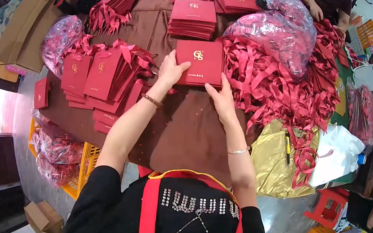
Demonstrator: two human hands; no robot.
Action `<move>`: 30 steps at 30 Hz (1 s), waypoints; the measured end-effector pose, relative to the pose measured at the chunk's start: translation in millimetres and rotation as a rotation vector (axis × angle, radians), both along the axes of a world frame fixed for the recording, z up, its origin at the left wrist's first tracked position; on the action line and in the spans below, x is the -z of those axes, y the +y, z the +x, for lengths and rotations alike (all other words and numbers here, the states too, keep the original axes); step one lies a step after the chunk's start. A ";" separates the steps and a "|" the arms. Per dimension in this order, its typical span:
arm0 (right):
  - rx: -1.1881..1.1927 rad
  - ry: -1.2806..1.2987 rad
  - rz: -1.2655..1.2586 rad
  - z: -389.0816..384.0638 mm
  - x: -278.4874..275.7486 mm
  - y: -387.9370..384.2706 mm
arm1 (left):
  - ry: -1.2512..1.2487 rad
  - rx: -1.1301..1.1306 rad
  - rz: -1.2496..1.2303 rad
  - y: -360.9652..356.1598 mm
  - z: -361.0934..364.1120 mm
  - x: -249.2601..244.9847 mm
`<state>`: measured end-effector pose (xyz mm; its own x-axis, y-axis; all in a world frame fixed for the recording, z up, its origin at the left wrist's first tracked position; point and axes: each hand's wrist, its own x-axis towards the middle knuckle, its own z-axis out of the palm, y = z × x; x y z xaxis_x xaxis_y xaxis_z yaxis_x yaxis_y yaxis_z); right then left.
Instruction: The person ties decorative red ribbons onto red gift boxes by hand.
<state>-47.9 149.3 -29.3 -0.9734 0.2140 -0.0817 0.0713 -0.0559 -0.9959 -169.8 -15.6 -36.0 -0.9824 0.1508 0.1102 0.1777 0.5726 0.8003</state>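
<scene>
Both hands, the left (pixel 173 70) and right (pixel 222 98), spread apart, grip opposite sides of red cards (pixel 199 61) between them.

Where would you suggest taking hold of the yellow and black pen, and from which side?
I'd pinch the pen across its mid-barrel, thumb and finger on the long sides, coming from above left. It is slim and lies lengthwise, pointing away from the wearer, on the gold sheet, with red ribbons on its right.
</scene>
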 end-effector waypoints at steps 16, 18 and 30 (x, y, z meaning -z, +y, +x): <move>0.138 0.071 0.206 44.8 -35.1 -20.8 | 0.272 -0.019 0.367 3.4 54.7 -48.2; 0.180 0.186 -0.005 64.2 -33.9 -10.5 | 0.107 0.020 0.573 -0.9 73.7 -63.7; 0.141 -0.016 0.713 165.8 -25.0 19.7 | 0.258 0.734 -0.599 4.0 165.0 -53.4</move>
<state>117.9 169.0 -4.3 -0.9325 0.3437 0.1110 0.1258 0.5972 -0.7922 -4.7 -11.6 17.4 -0.5784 0.8156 0.0142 0.7806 0.5484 0.2999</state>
